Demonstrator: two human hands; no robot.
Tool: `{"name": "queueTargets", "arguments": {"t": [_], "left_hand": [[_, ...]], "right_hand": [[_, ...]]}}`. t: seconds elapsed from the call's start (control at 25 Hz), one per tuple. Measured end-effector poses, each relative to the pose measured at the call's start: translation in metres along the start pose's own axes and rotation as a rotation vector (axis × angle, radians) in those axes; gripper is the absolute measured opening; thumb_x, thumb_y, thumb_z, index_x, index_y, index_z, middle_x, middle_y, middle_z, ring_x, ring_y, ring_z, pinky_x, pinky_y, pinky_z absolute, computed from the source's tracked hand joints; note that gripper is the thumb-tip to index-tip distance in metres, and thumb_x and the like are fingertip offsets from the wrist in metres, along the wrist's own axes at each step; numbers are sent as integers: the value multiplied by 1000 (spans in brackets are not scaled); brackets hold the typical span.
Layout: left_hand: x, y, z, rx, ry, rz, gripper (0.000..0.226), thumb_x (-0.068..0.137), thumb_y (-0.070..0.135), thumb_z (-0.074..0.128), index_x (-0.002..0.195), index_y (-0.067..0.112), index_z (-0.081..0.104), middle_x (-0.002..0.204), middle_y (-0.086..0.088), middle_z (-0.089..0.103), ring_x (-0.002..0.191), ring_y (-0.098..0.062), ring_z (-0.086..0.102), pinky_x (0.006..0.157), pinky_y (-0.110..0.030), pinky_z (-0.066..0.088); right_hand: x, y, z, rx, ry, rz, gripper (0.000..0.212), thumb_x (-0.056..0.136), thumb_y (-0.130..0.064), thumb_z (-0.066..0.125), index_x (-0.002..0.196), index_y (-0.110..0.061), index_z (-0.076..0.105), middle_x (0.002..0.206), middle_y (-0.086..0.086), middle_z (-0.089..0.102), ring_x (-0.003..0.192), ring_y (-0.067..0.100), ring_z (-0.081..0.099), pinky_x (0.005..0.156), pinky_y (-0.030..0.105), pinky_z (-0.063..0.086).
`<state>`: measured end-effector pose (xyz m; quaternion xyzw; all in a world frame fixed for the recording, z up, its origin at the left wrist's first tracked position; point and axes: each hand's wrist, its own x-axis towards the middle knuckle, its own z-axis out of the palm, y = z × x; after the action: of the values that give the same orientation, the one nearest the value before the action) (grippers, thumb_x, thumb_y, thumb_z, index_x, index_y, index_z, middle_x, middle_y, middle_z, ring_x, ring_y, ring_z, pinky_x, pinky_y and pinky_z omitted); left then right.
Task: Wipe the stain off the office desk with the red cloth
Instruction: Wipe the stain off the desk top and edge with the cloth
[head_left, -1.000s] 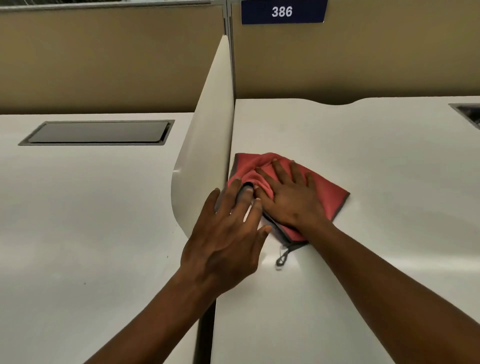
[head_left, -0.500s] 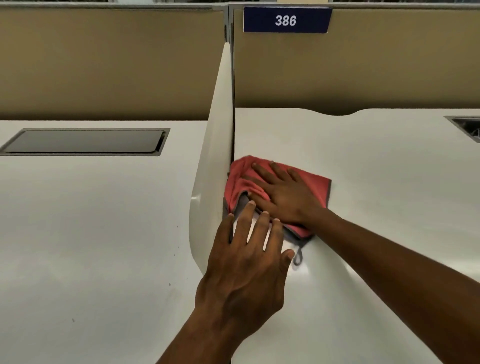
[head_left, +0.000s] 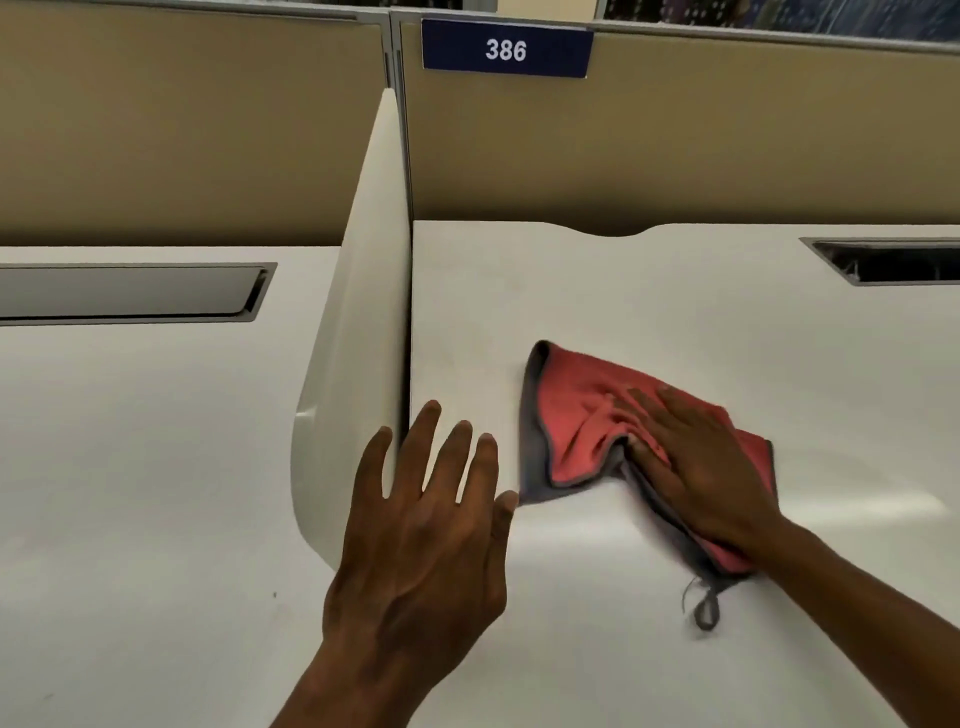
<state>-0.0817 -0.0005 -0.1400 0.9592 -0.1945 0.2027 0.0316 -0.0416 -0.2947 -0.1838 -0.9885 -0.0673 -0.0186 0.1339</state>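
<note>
A red cloth (head_left: 582, 415) with a grey underside and a grey hanging loop lies crumpled on the white office desk (head_left: 649, 296). My right hand (head_left: 696, 462) presses flat on the cloth's right half, fingers spread. My left hand (head_left: 426, 530) hovers with fingers apart over the desk's left part, beside the divider, holding nothing; its thumb is close to the cloth's lower left corner. I see no clear stain on the desk surface.
A white rounded divider (head_left: 358, 332) stands between this desk and the neighbouring desk (head_left: 130, 493) on the left. Beige partition panels (head_left: 727, 140) run along the back, with a blue sign reading 386 (head_left: 505, 49). Cable slots (head_left: 893, 260) sit at the back of each desk.
My right hand has slid the cloth rightward, away from the divider, towards the middle of the desk. My left hand has stayed near the divider with fingers spread.
</note>
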Motion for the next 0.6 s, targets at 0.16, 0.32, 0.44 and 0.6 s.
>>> {"name": "queueTargets", "arguments": {"t": [0.16, 0.32, 0.44, 0.6], "left_hand": [[0, 1, 5, 13, 2, -9, 46, 97, 41, 50, 129, 13, 67, 135, -12, 66, 140, -37, 47, 110, -59, 38], [3, 1, 3, 51, 12, -28, 46, 99, 39, 43, 128, 11, 67, 134, -12, 66, 141, -37, 46, 111, -57, 36], [5, 5, -4, 44, -1, -74, 46, 99, 37, 43, 128, 10, 65, 135, -14, 64, 141, -38, 45, 111, -56, 36], [6, 7, -2, 55, 2, -109, 45, 100, 36, 44, 130, 9, 65, 134, -13, 65, 141, -38, 45, 112, -55, 36]], "right_hand": [[52, 6, -2, -71, 99, 286, 59, 109, -51, 22, 163, -28, 30, 169, 2, 33, 157, 32, 27, 126, 54, 22], [75, -70, 21, -58, -19, 54, 59, 110, -52, 19, 165, -32, 20, 174, -6, 18, 161, 29, 14, 129, 52, 13], [13, -88, 25, -7, -104, -145, 58, 109, -57, 15, 165, -42, 14, 173, -15, 10, 162, 18, 2, 131, 45, 3], [-79, -40, 14, -4, -49, -202, 52, 109, -59, 18, 161, -54, 17, 171, -27, 11, 161, 7, 4, 129, 37, 6]]}}
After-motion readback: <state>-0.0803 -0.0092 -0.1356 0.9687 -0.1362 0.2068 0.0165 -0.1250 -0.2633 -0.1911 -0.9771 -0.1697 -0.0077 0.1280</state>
